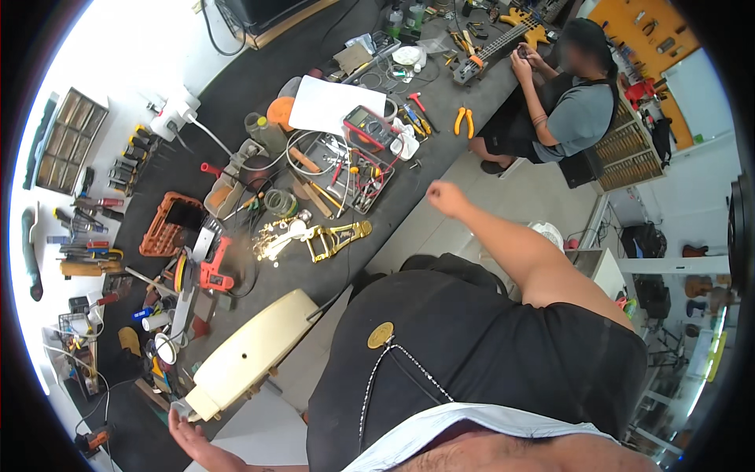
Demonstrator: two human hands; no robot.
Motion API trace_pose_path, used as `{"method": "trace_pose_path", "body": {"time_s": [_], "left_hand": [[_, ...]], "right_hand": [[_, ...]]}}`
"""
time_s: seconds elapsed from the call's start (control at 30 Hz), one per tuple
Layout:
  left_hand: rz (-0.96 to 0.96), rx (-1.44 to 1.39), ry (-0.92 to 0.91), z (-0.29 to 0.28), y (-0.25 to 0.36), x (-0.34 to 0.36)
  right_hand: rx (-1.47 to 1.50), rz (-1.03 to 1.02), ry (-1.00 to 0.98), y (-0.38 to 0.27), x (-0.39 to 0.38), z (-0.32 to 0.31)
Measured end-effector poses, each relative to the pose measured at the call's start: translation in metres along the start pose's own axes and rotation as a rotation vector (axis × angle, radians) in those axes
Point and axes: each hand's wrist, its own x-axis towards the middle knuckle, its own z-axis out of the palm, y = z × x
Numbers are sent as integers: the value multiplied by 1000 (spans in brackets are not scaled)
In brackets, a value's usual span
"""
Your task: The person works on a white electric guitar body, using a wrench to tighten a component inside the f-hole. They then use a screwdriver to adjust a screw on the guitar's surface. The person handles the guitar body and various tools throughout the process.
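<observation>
My left hand [193, 442] is at the lower left, its fingers apart, beside the narrow end of a cream, guitar-like body [255, 350] lying along the bench edge. Whether its fingertips touch that end, I cannot tell. My right hand [447, 198] is closed into a fist just off the bench's front edge, arm stretched out. Anything inside it is hidden. On the bench nearest to it are a gold guitar tailpiece [338, 238], a heap of small gold parts [275, 236] and a metal tray [363, 203] of hand tools.
A red multimeter [368, 126] lies by a white sheet [334, 104]. Orange-handled pliers [464, 121] rest farther right. An orange power tool [216, 267] and an orange case [169, 224] stand left. Another person [578, 110] sits at the far right near a bass guitar [503, 49].
</observation>
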Motion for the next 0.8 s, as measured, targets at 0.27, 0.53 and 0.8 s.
{"method": "trace_pose_path", "body": {"time_s": [0.27,0.53,0.8], "left_hand": [[-55,109,-160,53,-47,5],[-237,348,22,107,-15,-19],[-408,360,95,135,18,-20]], "right_hand": [[-164,60,309,53,213,-253],[-769,114,204,161,486,-454],[-1062,456,-104,164,575,-446]]}}
